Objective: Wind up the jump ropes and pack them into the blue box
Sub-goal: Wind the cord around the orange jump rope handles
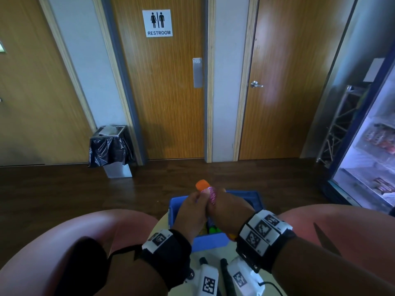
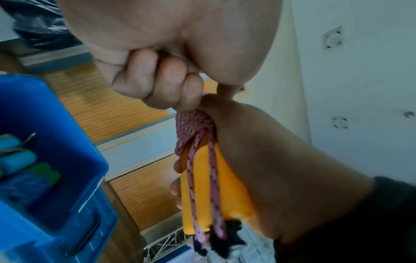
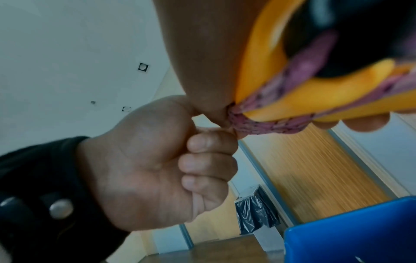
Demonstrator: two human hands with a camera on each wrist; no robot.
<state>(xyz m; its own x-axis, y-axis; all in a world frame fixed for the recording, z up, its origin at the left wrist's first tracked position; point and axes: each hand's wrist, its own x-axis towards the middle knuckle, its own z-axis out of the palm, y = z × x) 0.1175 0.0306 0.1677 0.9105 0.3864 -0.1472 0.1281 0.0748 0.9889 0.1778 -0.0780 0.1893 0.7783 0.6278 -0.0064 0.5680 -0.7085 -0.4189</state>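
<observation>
The person's right hand has its grip closed around the orange foam handles of a pink jump rope flecked with dark specks, holding them upright just above the blue plastic box. The rope is wound in several turns round the upper part of the handles, and two strands run down along the foam to the black end caps at the bottom. The left hand sits against the right one, above the same box, its fingers curled tight into the palm; its thumb and forefinger meet at the wound rope, and it appears to pinch the cord there, though the cord inside that grip is hidden.

The blue plastic box stands on a pale round bench between the person's knees. Inside the box lie light blue foam handles and a green piece beside them. Beyond the box, across the dark wooden floor, a steel waste bin with a black liner stands by a wooden door marked with a restroom sign.
</observation>
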